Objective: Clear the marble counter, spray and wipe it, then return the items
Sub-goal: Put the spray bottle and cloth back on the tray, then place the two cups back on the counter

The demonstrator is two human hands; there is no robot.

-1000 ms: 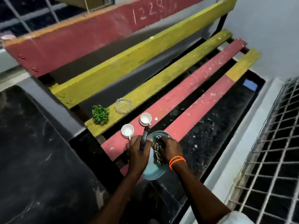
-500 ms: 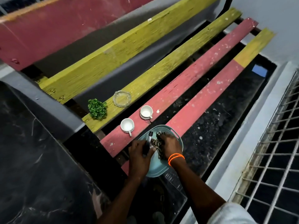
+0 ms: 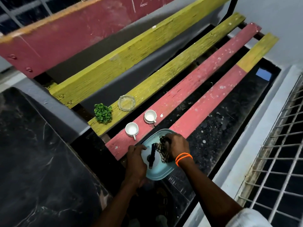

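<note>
At the near end of the slatted bench, I see a pale blue tray point(image 3: 165, 173) lying across the two red slats, with a small dark spray bottle point(image 3: 152, 155) lying flat in its middle. My right hand point(image 3: 177, 147) curls over a striped cloth point(image 3: 161, 150) on the tray, at about three o'clock from the bottle, fingers bunched around the fabric. My left hand point(image 3: 136, 161) sits at the tray's nine o'clock edge; its fingers are bent against the rim, but I cannot tell whether they actually grip it. Two white cups point(image 3: 132, 129) stand on the red slat at about eleven o'clock from the tray, just apart from each other. Farther out at eleven o'clock, on the yellow slat, sit a glass ashtray point(image 3: 126, 103) and a small green plant point(image 3: 103, 113). Dark marble tabletop point(image 3: 32, 153) fills the left of the view, at nine o'clock.
</note>
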